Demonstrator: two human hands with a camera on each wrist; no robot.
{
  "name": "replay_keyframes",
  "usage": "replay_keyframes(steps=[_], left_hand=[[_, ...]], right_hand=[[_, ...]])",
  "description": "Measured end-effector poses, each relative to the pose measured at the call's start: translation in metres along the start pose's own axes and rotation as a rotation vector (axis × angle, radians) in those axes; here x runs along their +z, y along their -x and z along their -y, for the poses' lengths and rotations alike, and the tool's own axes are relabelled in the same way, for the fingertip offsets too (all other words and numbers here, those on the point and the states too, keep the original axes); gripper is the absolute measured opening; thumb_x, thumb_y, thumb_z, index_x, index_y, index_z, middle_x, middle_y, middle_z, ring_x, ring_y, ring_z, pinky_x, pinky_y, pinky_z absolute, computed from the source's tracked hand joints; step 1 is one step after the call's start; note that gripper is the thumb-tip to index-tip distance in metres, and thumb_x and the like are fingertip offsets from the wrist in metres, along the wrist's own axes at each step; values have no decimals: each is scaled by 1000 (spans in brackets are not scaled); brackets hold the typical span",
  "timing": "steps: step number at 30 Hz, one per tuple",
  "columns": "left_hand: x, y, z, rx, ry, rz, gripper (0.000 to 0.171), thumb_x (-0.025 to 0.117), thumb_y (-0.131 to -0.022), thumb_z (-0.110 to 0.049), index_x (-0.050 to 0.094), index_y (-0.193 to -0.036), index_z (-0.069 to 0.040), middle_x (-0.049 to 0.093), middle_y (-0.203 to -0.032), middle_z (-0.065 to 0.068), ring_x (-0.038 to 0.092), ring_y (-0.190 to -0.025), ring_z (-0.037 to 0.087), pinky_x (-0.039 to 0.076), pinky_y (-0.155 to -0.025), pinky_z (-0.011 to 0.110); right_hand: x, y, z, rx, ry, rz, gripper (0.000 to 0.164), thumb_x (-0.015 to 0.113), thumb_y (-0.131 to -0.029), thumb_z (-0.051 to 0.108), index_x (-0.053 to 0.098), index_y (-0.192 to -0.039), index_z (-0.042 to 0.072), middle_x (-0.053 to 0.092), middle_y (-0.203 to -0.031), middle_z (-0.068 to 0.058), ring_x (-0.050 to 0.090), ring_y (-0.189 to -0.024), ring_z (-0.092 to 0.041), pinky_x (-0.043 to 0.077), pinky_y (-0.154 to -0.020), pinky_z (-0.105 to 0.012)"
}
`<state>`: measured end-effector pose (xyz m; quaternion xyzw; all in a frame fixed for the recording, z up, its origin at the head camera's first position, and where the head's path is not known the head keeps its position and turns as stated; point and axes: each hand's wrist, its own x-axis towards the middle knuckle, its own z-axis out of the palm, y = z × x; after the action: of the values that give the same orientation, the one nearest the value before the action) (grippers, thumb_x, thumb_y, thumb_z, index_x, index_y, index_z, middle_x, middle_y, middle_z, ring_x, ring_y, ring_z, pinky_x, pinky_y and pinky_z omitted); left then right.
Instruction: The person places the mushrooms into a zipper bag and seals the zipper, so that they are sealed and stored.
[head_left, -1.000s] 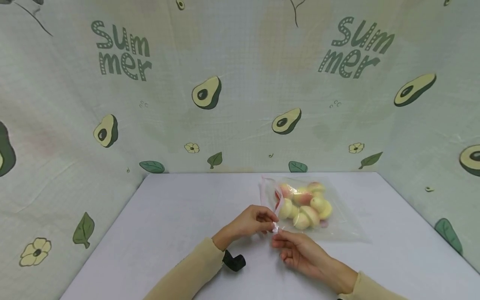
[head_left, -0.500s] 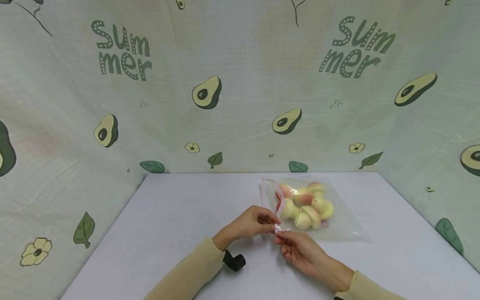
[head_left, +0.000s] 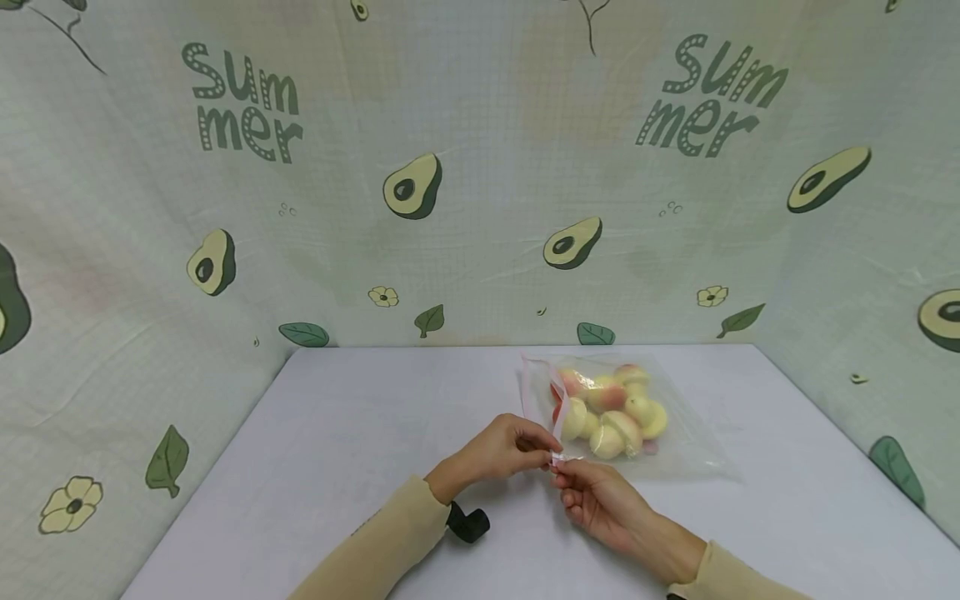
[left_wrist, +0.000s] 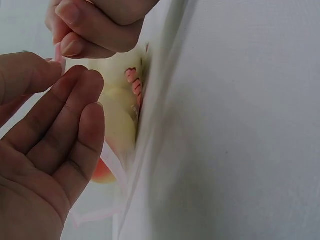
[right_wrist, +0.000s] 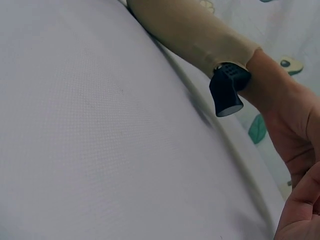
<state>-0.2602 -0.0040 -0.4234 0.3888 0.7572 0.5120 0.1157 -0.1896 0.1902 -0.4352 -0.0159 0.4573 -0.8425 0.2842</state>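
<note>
A clear zip bag (head_left: 693, 454) with a pink zip strip lies flat on the white table, several yellow-and-red peach-like fruits (head_left: 615, 433) inside. At the bag's near left corner, my left hand (head_left: 504, 446) pinches the pink edge (left_wrist: 60, 54) between thumb and forefinger. My right hand (head_left: 603, 504) pinches the same corner from the right, its fingertips almost meeting the left ones. In the left wrist view the other left fingers lie loosely bent below the strip. The right wrist view catches only part of the right hand (right_wrist: 300, 212) at its lower right edge.
The white table (head_left: 360, 408) runs back to a fabric backdrop (head_left: 480, 192) printed with avocados and leaves. A black wrist camera (head_left: 468, 525) hangs under the left sleeve (head_left: 390, 533).
Both hands have shifted slightly to the right along the pink edge, and the crumpled white bit between the fingertips shows less. The bag and fruits have barely moved.
</note>
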Motion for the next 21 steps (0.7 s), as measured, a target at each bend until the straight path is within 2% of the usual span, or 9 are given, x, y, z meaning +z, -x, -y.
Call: replay_keyframes(steps=[8, 11, 15, 21], left_hand=[[3, 0, 0, 39, -35, -9, 17, 64, -86, 2, 73, -100, -4, 72, -85, -1, 66, -74, 3, 53, -67, 21], [4, 0, -6, 35, -38, -15, 17, 64, -86, 3, 73, -100, -4, 72, -86, 2, 66, -74, 4, 53, -68, 20], [4, 0, -5, 60, -57, -29, 16, 66, -86, 2, 73, -99, -5, 72, -88, 2, 65, -75, 3, 53, -70, 21], [6, -2, 1, 96, -103, -47, 16, 68, -85, -1, 73, -98, -8, 71, -87, -5, 62, -74, -1, 53, -71, 21]], right_hand=[[0, -1, 1, -1, -2, -28, 19, 47, -96, 9, 64, -89, 8, 61, -72, 7, 51, -55, 0, 43, -52, -14], [1, -1, 1, -4, -3, -42, 20, 46, -95, 8, 63, -87, 9, 60, -71, 7, 50, -54, 0, 41, -51, -14], [1, -1, 1, -8, -6, -53, 21, 45, -95, 8, 63, -84, 10, 60, -70, 7, 50, -54, 0, 40, -50, -14], [1, -2, 1, -16, -15, -77, 22, 46, -94, 7, 62, -81, 10, 60, -68, 6, 49, -53, 0, 39, -49, -14]])
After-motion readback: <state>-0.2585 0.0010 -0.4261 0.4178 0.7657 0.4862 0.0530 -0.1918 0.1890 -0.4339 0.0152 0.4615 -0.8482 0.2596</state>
